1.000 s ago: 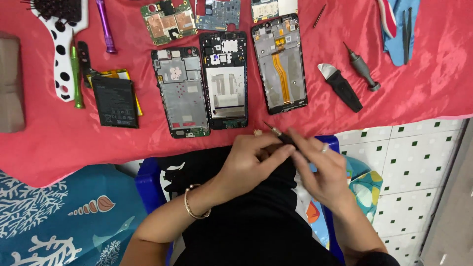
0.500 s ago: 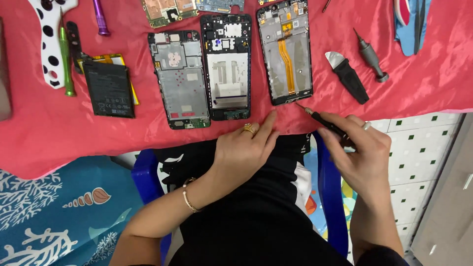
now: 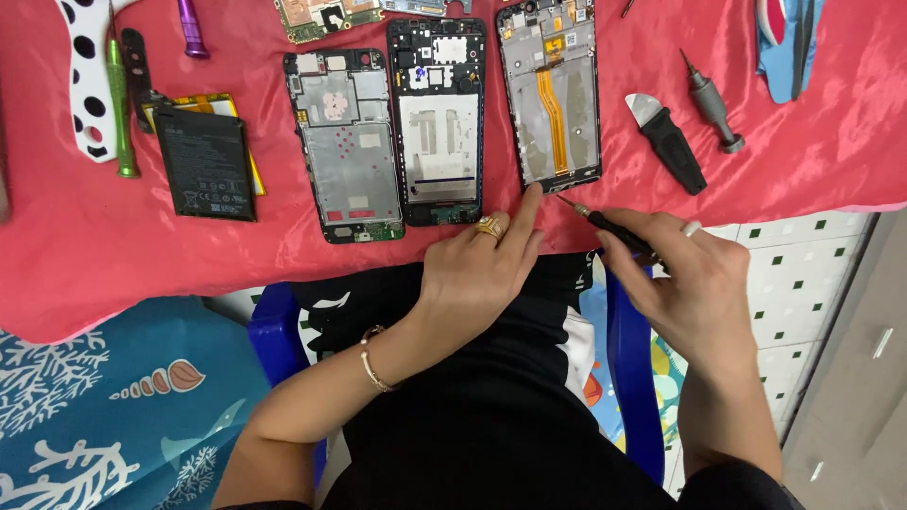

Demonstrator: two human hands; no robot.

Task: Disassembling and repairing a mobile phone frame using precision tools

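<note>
My right hand [image 3: 694, 283] grips a thin black screwdriver [image 3: 609, 224], its tip pointing at the bottom edge of the rightmost phone frame [image 3: 550, 94], the one with an orange flex cable. My left hand [image 3: 484, 269] lies on the red cloth [image 3: 113, 236] with its index finger stretched out and touching that frame's lower corner. It wears a gold ring and a bracelet and holds nothing. Two other opened phone frames, one grey [image 3: 345, 142] and one with a white middle [image 3: 436, 118], lie to the left of it.
A black battery [image 3: 203, 162] lies at the left beside a green tool [image 3: 120, 104] and a spotted white piece [image 3: 85, 76]. A black pry tool [image 3: 671, 142] and a grey screwdriver bit [image 3: 713, 104] lie at the right. A circuit board [image 3: 326, 17] sits at the top.
Both hands have moved up from my lap to the cloth's edge. The left index finger now touches the rightmost frame, and the screwdriver tip has come close to it.
</note>
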